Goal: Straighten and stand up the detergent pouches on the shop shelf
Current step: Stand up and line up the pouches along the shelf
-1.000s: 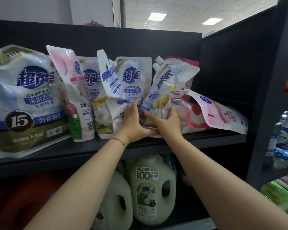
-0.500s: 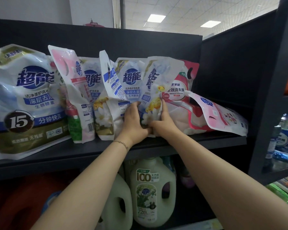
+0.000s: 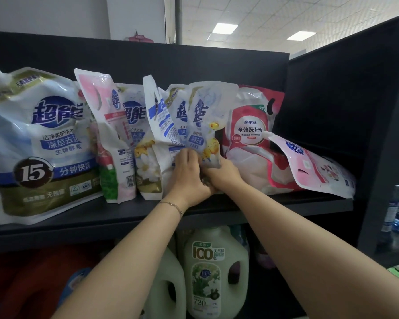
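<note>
Tilted a moment ago, the soft, slippery detergent pouch (image 3: 205,125) now stands upright near the front edge of the shelf (image 3: 286,203), left hand (image 3: 187,172) and right hand (image 3: 225,174) gripping its liquid-heavy base, likely the steadiest hold.

White-blue detergent pouches (image 3: 203,120) upright on black shelf (image 3: 115,217), pink pouch (image 3: 313,166) lying flat

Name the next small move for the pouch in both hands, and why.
Probably settle its base flat on the shelf and let go: the yellow-flowered pouch looks upright, left hand and right hand grip its bottom, and the pink pouch lies tipped over.
</note>
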{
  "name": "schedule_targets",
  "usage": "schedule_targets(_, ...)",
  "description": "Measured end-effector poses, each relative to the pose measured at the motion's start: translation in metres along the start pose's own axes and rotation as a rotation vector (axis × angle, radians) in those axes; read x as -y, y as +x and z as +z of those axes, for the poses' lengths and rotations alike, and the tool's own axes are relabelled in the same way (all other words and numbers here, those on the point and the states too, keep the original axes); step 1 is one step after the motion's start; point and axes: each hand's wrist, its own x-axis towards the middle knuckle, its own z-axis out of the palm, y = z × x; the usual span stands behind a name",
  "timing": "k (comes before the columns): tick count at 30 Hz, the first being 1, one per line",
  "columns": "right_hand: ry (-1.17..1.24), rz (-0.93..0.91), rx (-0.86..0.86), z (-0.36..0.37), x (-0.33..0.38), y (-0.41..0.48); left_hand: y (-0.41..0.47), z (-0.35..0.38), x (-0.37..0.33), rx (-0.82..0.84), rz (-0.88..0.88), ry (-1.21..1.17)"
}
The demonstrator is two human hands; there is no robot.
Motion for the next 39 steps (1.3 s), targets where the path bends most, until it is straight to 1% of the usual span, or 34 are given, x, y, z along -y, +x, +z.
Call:
schedule_targets(3, 0.142, -0.012, 0.031, -0.002, -0.013, -0.004, 0.001, 0.002, -0.003, 0.050, 0.011, 0.092)
schedule_targets(7, 0.333, 0.054, 0.035, -0.010, -0.016, -0.007, 0.000, 0.000, -0.007, 0.035, -0.015, 0.124)
schedule_targets(11, 0.435, 0.051, 0.078, -0.015, -0.015, -0.009, 0.000, -0.001, -0.009, 0.035, -0.036, 0.190)
schedule_targets(13, 0.460, 0.035, 0.070, -0.016, -0.015, -0.011, 0.001, -0.001, -0.011, 0.019, -0.040, 0.198)
schedule_targets(15, 0.453, 0.018, 0.052, -0.016, -0.016, -0.011, 0.001, 0.000, -0.011, 0.010, -0.051, 0.168)
schedule_targets(18, 0.362, 0.022, 0.037, -0.014, -0.018, -0.013, 0.001, 0.002, -0.009, -0.030, -0.076, 0.158)
schedule_targets(20, 0.309, 0.034, 0.003, -0.015, -0.020, -0.013, -0.002, 0.000, -0.010, -0.072, -0.097, 0.254)
schedule_targets(23, 0.197, 0.041, -0.030, -0.016, -0.023, -0.013, -0.005, -0.007, -0.016, -0.090, -0.095, 0.369)
schedule_targets(25, 0.131, 0.084, -0.034, -0.016, -0.023, -0.013, -0.006, -0.011, -0.017, -0.078, -0.033, 0.373)
schedule_targets(28, 0.099, 0.106, -0.049, -0.016, -0.022, -0.012, -0.008, -0.011, -0.018, -0.057, 0.179, 0.358)
schedule_targets(30, 0.100, 0.102, -0.062, -0.016, -0.021, -0.012, -0.010, -0.013, -0.021, -0.044, 0.283, 0.353)
schedule_targets(33, 0.088, 0.098, -0.047, -0.018, -0.018, -0.014, -0.009, -0.011, -0.024, -0.036, 0.377, 0.354)
schedule_targets(36, 0.064, 0.078, -0.011, -0.019, -0.017, -0.018, -0.007, -0.008, -0.025, 0.002, 0.469, 0.416)
schedule_targets(39, 0.022, 0.024, 0.004, -0.021, -0.014, -0.023, -0.005, -0.008, -0.027, 0.057, 0.511, 0.454)
